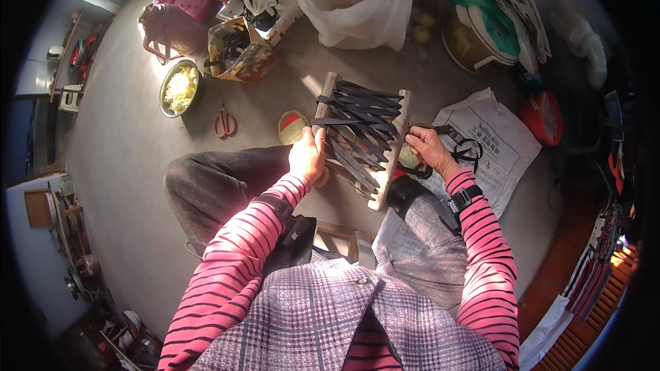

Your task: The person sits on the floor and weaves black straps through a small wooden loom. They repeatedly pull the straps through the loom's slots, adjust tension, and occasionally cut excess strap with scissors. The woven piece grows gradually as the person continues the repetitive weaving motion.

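A small wooden frame (380, 193) with two notched rails stands over my lap, tilted. Flat black strap (361, 106) criss-crosses between its rails in several layers. My left hand (306, 154) is closed around the left rail, its thumb lying near the strap. At the right rail, my right hand (432, 150) is closed in a pinch, with black strap at its fingers. The loose strap (470, 150) trails in loops to the right of that hand, over a white printed sack (505, 144). Part of the frame's lower left is hidden behind the strap.
Red-handled scissors (225, 124) and a bowl of yellowish pieces (181, 89) lie on the floor at left. Behind are an open box (240, 55), pink flasks (175, 27) and a white plastic bag (357, 10). A lidded bucket (471, 45) and a red container (542, 118) stand at right.
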A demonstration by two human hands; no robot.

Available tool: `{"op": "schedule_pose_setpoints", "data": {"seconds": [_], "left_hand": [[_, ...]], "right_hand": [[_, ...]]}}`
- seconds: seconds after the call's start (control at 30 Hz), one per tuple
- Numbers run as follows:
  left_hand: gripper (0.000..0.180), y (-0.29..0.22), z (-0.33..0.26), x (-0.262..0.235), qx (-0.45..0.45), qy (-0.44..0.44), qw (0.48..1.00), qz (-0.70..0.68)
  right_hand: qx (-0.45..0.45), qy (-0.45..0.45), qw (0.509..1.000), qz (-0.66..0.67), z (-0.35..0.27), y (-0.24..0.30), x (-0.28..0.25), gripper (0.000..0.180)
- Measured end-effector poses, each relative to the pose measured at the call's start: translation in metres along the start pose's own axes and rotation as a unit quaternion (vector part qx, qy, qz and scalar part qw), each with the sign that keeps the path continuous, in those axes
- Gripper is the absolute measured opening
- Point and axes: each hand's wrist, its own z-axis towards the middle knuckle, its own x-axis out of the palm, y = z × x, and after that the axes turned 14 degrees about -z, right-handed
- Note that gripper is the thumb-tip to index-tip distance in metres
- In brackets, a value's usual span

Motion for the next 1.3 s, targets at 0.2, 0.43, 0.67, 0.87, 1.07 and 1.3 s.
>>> {"op": "schedule_pose_setpoints", "data": {"seconds": [0.2, 0.43, 0.67, 0.87, 1.07, 1.3], "left_hand": [[0.044, 0.003, 0.000, 0.000, 0.001, 0.005, 1.000, -0.004], [0.047, 0.008, 0.001, 0.003, 0.005, -0.002, 1.000, 0.011], [0.041, 0.010, 0.002, 0.004, -0.003, -0.001, 1.000, -0.005], [0.046, 0.009, 0.002, 0.002, 0.004, 0.008, 1.000, 0.002], [0.045, 0.007, 0.001, 0.002, -0.002, 0.010, 1.000, 0.004], [0.046, 0.003, 0.001, 0.000, -0.019, 0.013, 1.000, 0.006]], "right_hand": [[-0.123, -0.124, 0.935, -0.309, 0.016, -0.064, -0.026, 0.023], [0.289, -0.285, 0.776, -0.483, -0.050, -0.178, -0.150, 0.022], [0.075, -0.259, 0.853, -0.447, -0.014, -0.125, -0.098, 0.034], [-0.039, -0.043, 0.995, -0.087, 0.010, -0.036, -0.006, 0.018], [0.002, 0.003, 1.000, -0.007, 0.004, -0.025, 0.001, 0.018], [0.166, -0.163, 0.912, -0.339, -0.004, -0.121, -0.085, 0.024]]}}
